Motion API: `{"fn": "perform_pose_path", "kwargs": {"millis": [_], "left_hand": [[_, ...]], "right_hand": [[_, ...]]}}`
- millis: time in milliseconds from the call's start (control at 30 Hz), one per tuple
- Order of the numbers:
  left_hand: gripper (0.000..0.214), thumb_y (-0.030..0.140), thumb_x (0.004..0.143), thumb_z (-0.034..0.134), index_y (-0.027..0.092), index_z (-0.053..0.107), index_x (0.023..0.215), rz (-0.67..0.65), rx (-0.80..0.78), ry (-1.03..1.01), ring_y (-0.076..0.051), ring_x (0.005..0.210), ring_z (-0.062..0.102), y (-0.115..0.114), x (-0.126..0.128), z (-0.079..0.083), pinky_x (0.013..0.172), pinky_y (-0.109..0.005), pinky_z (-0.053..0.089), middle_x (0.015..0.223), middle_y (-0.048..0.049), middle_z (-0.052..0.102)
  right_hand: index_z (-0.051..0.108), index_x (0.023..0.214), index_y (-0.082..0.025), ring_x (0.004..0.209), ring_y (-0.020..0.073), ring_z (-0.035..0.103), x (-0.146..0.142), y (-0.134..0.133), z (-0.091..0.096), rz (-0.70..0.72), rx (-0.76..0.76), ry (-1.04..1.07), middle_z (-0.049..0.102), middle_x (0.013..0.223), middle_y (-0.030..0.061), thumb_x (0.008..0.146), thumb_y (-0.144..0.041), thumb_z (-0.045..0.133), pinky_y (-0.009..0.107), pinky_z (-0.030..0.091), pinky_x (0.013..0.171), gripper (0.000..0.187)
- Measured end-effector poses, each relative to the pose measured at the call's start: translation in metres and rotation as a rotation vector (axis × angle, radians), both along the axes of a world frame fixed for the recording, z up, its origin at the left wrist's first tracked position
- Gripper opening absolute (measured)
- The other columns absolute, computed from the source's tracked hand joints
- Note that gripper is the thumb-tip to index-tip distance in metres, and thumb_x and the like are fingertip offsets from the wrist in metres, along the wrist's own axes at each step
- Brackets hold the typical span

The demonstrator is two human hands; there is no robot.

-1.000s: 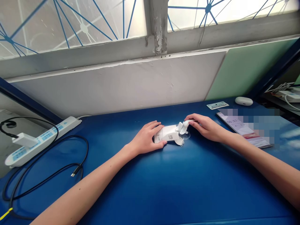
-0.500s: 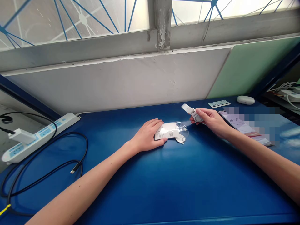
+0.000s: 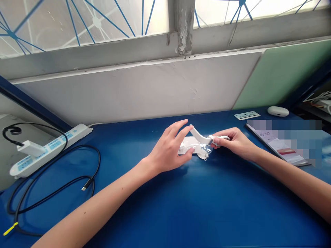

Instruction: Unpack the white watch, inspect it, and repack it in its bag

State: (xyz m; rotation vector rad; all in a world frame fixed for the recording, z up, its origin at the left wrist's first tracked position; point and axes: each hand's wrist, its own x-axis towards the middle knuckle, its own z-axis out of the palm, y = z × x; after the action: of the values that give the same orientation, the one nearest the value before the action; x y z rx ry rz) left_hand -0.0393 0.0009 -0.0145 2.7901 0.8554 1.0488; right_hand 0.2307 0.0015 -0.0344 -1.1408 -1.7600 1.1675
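Observation:
A white wristwatch (image 3: pixel 200 136) is pinched between the thumb and fingers of my right hand (image 3: pixel 235 142). One end of its strap points up and left; the dial is not visible from this angle. My left hand (image 3: pixel 169 146) hovers with fingers apart, its index fingertip close to the strap's free end; whether they touch I cannot tell. Beneath both hands lies a clear plastic pouch (image 3: pixel 196 148) with a white printed card in it, partly hidden by my left hand. A round white tag with a small bead chain (image 3: pixel 202 156) rests at the pouch's near edge.
On the left are a white power strip (image 3: pixel 54 146) with a plugged-in charger (image 3: pixel 31 148) and a looped black cable (image 3: pixel 99 162). At the right lie a phone (image 3: pixel 274 141) showing a timer, a printed card (image 3: pixel 247 115) and a white earbud case (image 3: pixel 278 111). A wall closes the blue table's back.
My left hand has lifted off the pouch and spread its fingers toward the strap. My right hand has turned the watch and brought it lower, over the pouch.

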Motion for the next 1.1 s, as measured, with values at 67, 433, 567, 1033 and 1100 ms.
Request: {"fn": "perform_pose_path", "kwargs": {"millis": [67,433,567,1033,1100], "left_hand": [[0.052,0.032,0.091,0.058,0.014,0.046,0.138,-0.027,0.028,-0.007,-0.033,0.141,0.042,-0.005,0.005,0.004,0.112,-0.052,0.040,0.147,-0.0210,0.047],[0.026,0.033,0.100,0.051,0.021,0.074,0.094,-0.009,-0.227,-0.080,-0.028,0.115,0.064,-0.015,0.010,0.019,0.105,-0.043,0.043,0.099,-0.0052,0.077],[0.036,0.045,0.100,0.050,0.018,0.071,0.093,-0.019,-0.694,-0.364,-0.022,0.088,0.070,-0.011,0.018,0.022,0.081,-0.032,0.052,0.090,-0.0046,0.075],[0.030,0.029,0.103,0.043,0.010,0.066,0.106,-0.438,-1.788,-0.741,-0.022,0.071,0.074,-0.007,0.025,0.013,0.067,-0.035,0.061,0.087,-0.0121,0.073],[0.031,0.030,0.104,0.042,0.011,0.066,0.104,-0.434,-1.801,-0.760,-0.022,0.073,0.074,-0.008,0.026,0.013,0.070,-0.035,0.060,0.087,-0.0121,0.073]], "right_hand": [[0.080,0.080,-0.020,0.066,0.0194,0.060,-0.008,-0.007,0.000,-0.008,0.029,-0.017,0.072,0.072,0.0053,0.081,-0.049,0.074,0.032,0.046,0.061,0.030],[0.077,0.076,-0.028,0.068,0.0219,0.063,-0.052,-0.019,0.029,-0.191,0.333,0.145,0.071,0.078,0.0051,0.074,-0.042,0.081,0.036,0.052,0.058,0.015],[0.073,0.071,-0.024,0.066,0.0203,0.061,-0.074,0.012,0.050,-0.177,0.287,0.304,0.067,0.072,0.0038,0.070,-0.049,0.083,0.035,0.052,0.058,0.027],[0.071,0.113,-0.026,0.093,0.0199,0.071,-0.098,0.030,0.036,0.090,-0.243,0.612,0.078,0.099,0.0050,0.091,-0.055,0.059,0.034,0.054,0.090,0.038],[0.071,0.114,-0.025,0.091,0.0197,0.071,-0.098,0.031,0.037,0.128,-0.317,0.637,0.078,0.100,0.0053,0.094,-0.056,0.054,0.034,0.055,0.090,0.040]]}}
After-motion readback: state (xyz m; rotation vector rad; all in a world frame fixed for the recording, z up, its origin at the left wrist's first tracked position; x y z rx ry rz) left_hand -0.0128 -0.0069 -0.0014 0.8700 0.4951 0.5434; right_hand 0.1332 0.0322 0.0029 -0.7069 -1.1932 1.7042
